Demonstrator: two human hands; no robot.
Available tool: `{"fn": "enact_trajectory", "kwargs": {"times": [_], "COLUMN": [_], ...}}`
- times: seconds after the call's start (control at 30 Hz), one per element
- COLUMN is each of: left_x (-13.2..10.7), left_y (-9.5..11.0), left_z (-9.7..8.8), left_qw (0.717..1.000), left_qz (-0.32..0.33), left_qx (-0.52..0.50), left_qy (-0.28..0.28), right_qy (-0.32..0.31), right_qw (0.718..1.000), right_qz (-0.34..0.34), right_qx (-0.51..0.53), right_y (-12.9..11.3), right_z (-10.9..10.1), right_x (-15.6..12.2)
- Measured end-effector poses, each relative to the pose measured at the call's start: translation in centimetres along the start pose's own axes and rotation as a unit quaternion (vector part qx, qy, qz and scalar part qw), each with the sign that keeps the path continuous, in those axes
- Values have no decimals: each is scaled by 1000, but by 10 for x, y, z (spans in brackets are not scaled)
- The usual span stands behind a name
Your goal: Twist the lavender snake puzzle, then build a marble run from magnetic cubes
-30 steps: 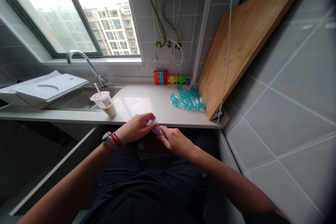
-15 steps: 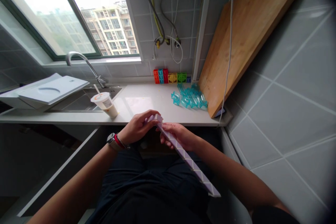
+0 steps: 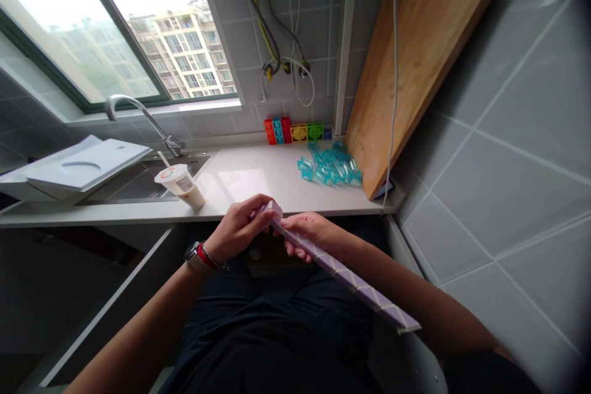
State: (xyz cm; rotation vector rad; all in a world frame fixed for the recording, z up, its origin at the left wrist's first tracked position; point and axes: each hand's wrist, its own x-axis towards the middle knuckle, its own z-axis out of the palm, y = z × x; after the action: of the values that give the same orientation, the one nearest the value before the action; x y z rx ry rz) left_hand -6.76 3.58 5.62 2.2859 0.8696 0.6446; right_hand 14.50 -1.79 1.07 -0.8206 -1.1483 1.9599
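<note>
A long lavender snake puzzle [image 3: 344,273] made of triangular segments with pale seams is stretched between my hands in front of the counter edge. My left hand [image 3: 242,226] is closed round its upper end, where a short piece is bent over from the straight length. My right hand [image 3: 308,233] grips the bar just below, thumb on top and fingers curled beneath. From there the straight part slopes down to the right, its free end lying across the view of my right forearm. The left hand's fingertips are partly hidden behind the puzzle.
On the counter [image 3: 244,178] stand a lidded drink cup [image 3: 182,186] with a straw, a pile of clear turquoise plastic pieces [image 3: 330,163] and coloured blocks [image 3: 295,131]. A white panel [image 3: 87,163] lies over the sink [image 3: 138,188]. A wooden board [image 3: 415,55] leans at the right.
The puzzle's free end has swung up and to the right. Both hands keep their hold, and the whole view has shifted slightly.
</note>
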Motion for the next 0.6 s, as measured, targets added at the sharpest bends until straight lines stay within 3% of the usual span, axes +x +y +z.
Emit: {"fn": "enact_trajectory", "kwargs": {"times": [0.13, 0.27, 0.43, 0.6], "left_x": [2, 4, 2, -5], "left_y": [2, 1, -7, -14], "left_z": [-7, -16, -21, -18], "left_qw": [997, 996, 994, 993], "left_qz": [-29, -28, -28, -27], "left_qx": [-46, -14, -9, 41], "left_qy": [-60, -78, -108, -110], "right_qy": [-33, -37, 30, 28], "right_qw": [997, 986, 938, 876], "right_qz": [49, -11, -88, -102], "right_qx": [-38, -161, -333, -471], "right_y": [-8, -4, 7, 9], "right_z": [-6, -2, 8, 4], "right_x": [-3, -5, -5, -3]}}
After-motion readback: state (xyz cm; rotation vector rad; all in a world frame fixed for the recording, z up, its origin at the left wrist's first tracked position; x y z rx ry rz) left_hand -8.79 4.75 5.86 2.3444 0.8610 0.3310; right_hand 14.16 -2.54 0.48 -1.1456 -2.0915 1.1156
